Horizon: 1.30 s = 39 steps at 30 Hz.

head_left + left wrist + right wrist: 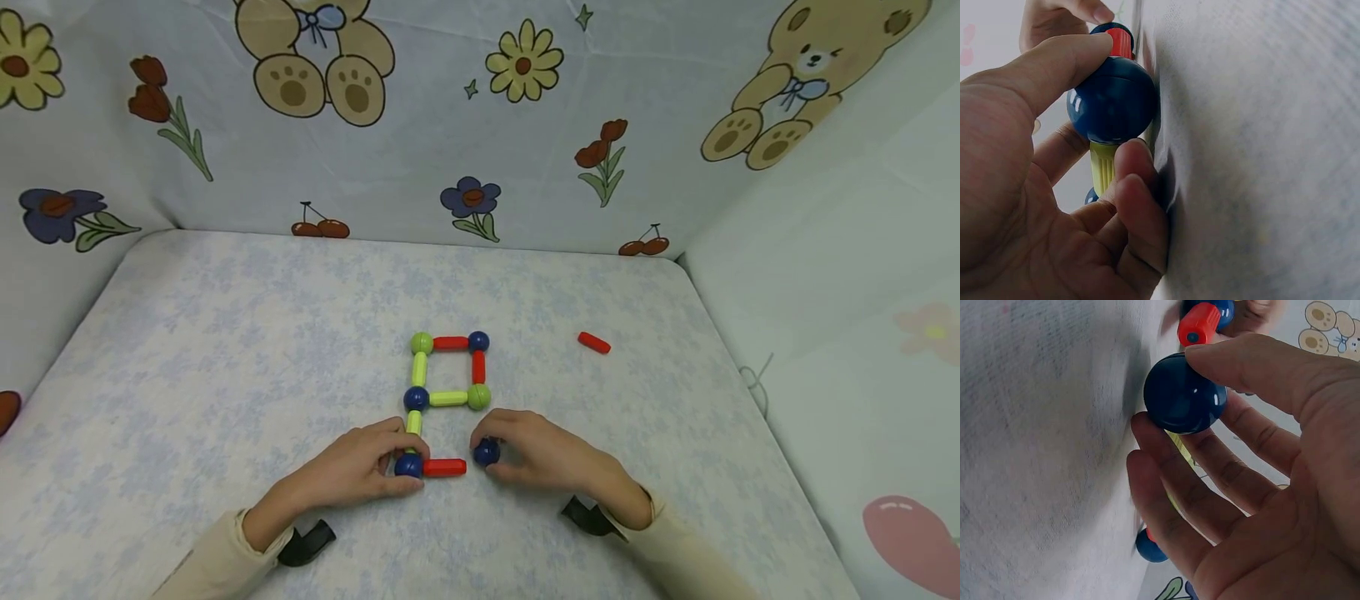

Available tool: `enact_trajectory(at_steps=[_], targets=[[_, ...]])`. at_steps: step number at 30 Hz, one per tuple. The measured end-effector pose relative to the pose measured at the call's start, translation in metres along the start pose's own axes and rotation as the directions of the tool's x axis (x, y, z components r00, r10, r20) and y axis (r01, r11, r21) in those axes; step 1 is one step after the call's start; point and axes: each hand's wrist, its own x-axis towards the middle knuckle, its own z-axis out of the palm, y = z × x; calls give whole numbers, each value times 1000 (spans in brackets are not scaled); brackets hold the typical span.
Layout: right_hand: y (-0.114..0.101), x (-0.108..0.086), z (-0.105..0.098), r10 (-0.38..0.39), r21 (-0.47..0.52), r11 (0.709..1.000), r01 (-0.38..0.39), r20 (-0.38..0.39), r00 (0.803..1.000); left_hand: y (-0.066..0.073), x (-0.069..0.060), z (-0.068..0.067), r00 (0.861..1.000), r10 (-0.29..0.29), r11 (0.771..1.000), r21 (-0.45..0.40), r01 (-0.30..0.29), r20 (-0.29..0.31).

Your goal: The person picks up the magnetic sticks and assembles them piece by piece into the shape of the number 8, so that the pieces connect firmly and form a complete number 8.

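On the table lies a flat figure of magnetic rods and balls, its upper part a square of red and yellow-green rods with a green ball (422,342) at the far left corner. My left hand (367,462) holds the near-left blue ball (408,466), with fingers by the yellow-green rod (1103,169) and the thumb over the start of a red rod (445,467) that points right. Beyond that rod's free end, a small gap away, my right hand (547,454) pinches another blue ball (1184,394) between thumb and fingers.
A loose red rod (594,342) lies on the table to the right of the square. The pale patterned table (247,333) meets a cloth backdrop (420,150) with printed bears and flowers at its far edge. Black straps (307,543) hang at the wrists.
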Motion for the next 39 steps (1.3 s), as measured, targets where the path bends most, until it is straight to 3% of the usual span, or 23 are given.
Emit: enact_trajectory(at_steps=[22,30,34,39], targets=[[-5,2,6,-56,-33,998,56,15,998,1,-1,-1,1000,-5,1000,16,5,1],[-2,-2,-1,-34,-27,999,34,21,999,1,0,-1,1000,-14,1000,9,14,4],[8,-6,-14,-28,-17,999,27,-34,999,2,0,0,1000,-21,1000,6,21,11],[32,-11,-35,-2,-14,1000,0,-180,984,1,0,0,1000,-6,1000,10,6,9]])
